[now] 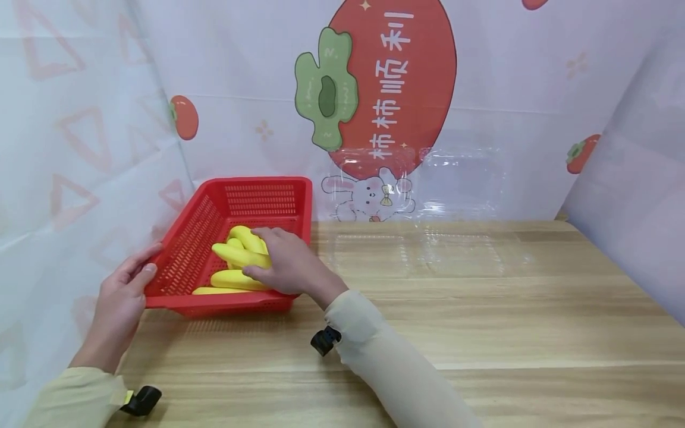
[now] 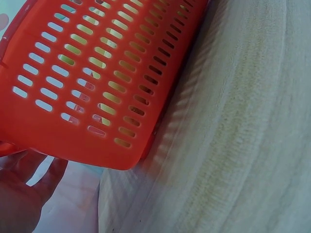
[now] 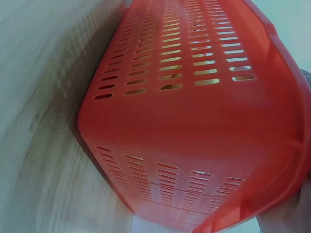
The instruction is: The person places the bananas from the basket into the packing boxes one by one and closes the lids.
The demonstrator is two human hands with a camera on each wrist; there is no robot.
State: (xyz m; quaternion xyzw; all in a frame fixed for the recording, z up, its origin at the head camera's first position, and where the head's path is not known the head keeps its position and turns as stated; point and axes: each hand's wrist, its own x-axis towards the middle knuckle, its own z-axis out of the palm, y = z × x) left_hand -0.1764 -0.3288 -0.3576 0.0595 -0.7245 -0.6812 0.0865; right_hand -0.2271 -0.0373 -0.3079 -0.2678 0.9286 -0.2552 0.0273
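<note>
At the near edge, the table (image 1: 257,374) is crossed by two pale sleeves (image 1: 396,365). The near-left corner of a red basket (image 1: 214,303) is gripped by the left hand (image 1: 123,294), fingers and thumb set at the rim, presumably so that the basket is steadied. The bananas (image 1: 238,257) are heaped inside, towards its near right side, and kept together by the slotted walls. Over them the right hand (image 1: 291,261) is arched, thumb and fingers parted; whether a banana is gripped cannot be told. Beyond, two clear boxes (image 1: 464,252) are set side by side against the printed backdrop (image 1: 524,77), lids (image 1: 462,178) raised, probably for access from above.
</note>
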